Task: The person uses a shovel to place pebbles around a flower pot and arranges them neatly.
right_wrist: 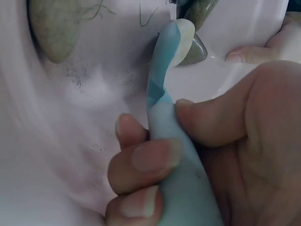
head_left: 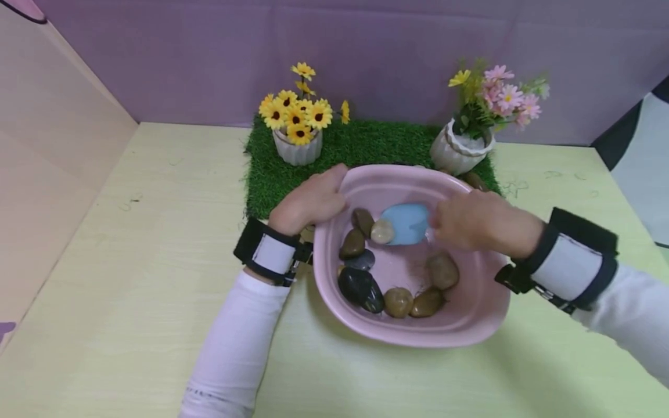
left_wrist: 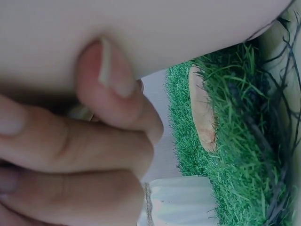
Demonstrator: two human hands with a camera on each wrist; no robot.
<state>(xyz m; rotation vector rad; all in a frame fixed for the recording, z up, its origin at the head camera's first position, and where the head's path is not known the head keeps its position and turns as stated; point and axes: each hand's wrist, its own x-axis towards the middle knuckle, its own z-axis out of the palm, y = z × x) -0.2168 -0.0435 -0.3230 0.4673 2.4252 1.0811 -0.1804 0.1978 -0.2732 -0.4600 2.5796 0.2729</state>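
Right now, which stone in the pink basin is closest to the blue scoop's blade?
The pale cream stone, at the left end of the blue scoop in the head view. It is the lightest; the others are darker and lie farther off.

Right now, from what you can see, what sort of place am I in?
Probably indoors, at a tabletop set up like a small garden display: a purple backdrop hangs behind a pale table, and potted yellow flowers stand on a grass-like mat.
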